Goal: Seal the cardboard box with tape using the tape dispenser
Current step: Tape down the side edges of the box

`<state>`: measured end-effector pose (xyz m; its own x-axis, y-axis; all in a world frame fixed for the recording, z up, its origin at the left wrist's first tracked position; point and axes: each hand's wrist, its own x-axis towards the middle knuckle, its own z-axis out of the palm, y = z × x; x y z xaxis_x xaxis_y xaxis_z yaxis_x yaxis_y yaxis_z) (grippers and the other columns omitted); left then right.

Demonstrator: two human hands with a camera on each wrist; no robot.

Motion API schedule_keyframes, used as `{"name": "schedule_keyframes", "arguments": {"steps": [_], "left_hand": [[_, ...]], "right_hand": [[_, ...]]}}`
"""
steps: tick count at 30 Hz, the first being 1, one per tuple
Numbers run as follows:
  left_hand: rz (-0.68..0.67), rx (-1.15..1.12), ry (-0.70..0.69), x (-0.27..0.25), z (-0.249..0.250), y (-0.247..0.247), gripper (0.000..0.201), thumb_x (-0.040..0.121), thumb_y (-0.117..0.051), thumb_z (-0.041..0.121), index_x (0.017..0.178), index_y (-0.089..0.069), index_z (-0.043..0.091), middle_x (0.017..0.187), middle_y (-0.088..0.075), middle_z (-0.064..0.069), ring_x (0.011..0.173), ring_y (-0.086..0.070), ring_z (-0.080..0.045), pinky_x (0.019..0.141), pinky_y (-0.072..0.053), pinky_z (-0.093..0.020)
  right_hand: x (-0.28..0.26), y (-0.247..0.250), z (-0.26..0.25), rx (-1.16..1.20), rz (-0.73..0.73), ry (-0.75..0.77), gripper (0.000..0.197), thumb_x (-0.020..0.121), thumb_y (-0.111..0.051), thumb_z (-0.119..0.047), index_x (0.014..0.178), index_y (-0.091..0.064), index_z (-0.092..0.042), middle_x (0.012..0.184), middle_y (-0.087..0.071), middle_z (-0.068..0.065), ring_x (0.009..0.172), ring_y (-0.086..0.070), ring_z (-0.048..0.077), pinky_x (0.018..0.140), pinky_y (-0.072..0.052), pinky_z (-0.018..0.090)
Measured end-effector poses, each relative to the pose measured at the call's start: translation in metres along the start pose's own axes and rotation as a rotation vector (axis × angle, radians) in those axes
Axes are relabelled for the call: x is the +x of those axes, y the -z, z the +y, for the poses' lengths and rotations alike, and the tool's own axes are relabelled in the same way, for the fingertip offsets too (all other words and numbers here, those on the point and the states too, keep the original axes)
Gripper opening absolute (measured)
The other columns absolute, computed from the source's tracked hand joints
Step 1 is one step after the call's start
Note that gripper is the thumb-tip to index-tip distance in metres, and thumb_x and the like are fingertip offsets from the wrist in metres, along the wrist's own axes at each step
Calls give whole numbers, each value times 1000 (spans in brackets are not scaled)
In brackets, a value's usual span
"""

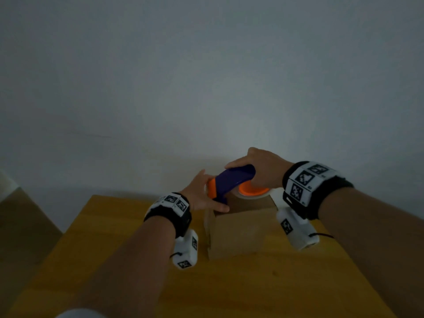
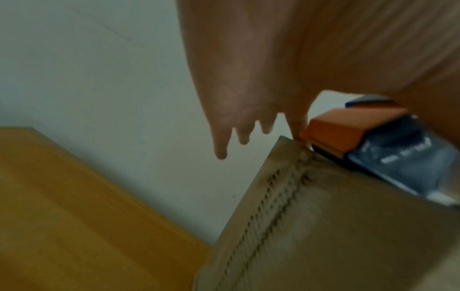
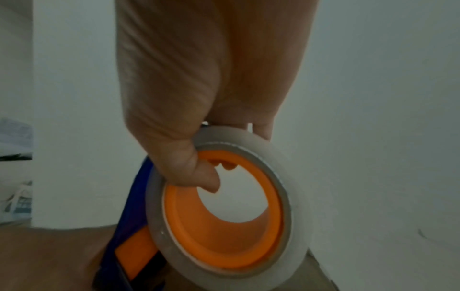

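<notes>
A brown cardboard box [image 1: 243,228] stands on the wooden table [image 1: 114,260] close to the wall. The tape dispenser [image 1: 231,180], blue with an orange head and core, lies on the box's far top edge. My right hand [image 1: 259,166] grips it from above; in the right wrist view the thumb hooks into the orange core [image 3: 224,246] of the clear tape roll [image 3: 296,196]. My left hand [image 1: 202,191] rests at the box's far left corner beside the orange head [image 2: 348,130], fingers [image 2: 221,145] straight past the box edge [image 2: 286,177], thumb along the top.
A plain white wall [image 1: 206,88] rises right behind the table's far edge. The table's left edge drops to a darker floor [image 1: 20,226]. At the far left of the right wrist view a pale shoe [image 3: 17,200] lies on the floor.
</notes>
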<state>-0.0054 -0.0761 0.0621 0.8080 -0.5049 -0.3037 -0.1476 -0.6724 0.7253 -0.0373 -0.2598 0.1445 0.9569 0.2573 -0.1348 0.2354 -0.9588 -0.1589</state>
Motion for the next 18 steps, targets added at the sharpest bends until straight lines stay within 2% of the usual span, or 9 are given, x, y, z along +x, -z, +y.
{"name": "schedule_keyframes", "arguments": {"steps": [2, 3, 5, 6, 8, 10, 15, 18], "left_hand": [[47, -101, -33, 1, 3, -13, 105, 66, -85, 32, 148, -21, 26, 160, 1, 4, 147, -9, -19, 117, -19, -40], [68, -164, -36, 1, 3, -19, 101, 67, -85, 28, 147, -24, 25, 159, -8, 3, 146, -15, -19, 116, -23, -38], [84, -262, -36, 1, 3, -27, 90, 72, -82, 18, 145, -29, 21, 146, -34, 2, 138, -32, -18, 102, -33, -26], [74, -283, -27, 3, 1, -29, 85, 74, -80, 15, 144, -31, 21, 138, -41, 4, 134, -37, -18, 94, -33, -22], [51, -286, -10, 6, -3, -28, 84, 77, -77, 14, 144, -29, 22, 140, -41, 1, 135, -37, -18, 89, -30, -20], [23, -262, 7, 9, -4, -23, 84, 78, -76, 16, 145, -26, 24, 146, -37, 0, 137, -34, -19, 90, -29, -22], [-7, -195, 44, 14, -1, -21, 90, 76, -78, 24, 147, -22, 27, 151, -30, -1, 139, -30, -23, 100, -33, -31], [-10, -185, 51, 16, -2, -21, 89, 76, -78, 24, 146, -24, 31, 149, -31, 0, 135, -32, -19, 97, -35, -31]], "right_hand": [[1, -2, 5, 13, 11, -13, 57, 86, -55, -11, 133, -48, -42, 89, -33, -5, 85, -41, 15, 68, -33, 18], [2, -4, 7, 16, 15, -13, 56, 87, -53, -10, 132, -50, -42, 93, -35, -3, 86, -42, 15, 73, -35, 21], [2, -6, 12, 27, 10, -14, 53, 88, -52, -10, 131, -51, -42, 97, -35, 0, 87, -42, 16, 78, -35, 24], [1, -7, 14, 29, 0, -14, 53, 89, -51, -10, 132, -51, -41, 97, -35, 1, 88, -42, 17, 79, -35, 25], [-1, -8, 19, 13, -22, -3, 54, 89, -51, -11, 133, -48, -41, 94, -34, 0, 87, -41, 18, 80, -36, 28], [-6, -7, 25, -24, -34, 18, 55, 88, -51, -13, 135, -43, -43, 87, -31, -3, 86, -41, 20, 78, -37, 30], [-13, 0, 40, -82, -84, 12, 62, 88, -49, -11, 137, -35, -44, 96, -35, 3, 87, -40, 21, 76, -39, 32], [-13, 6, 44, -101, -91, 42, 61, 87, -50, -11, 137, -36, -43, 94, -34, 2, 85, -39, 20, 77, -39, 32]]}}
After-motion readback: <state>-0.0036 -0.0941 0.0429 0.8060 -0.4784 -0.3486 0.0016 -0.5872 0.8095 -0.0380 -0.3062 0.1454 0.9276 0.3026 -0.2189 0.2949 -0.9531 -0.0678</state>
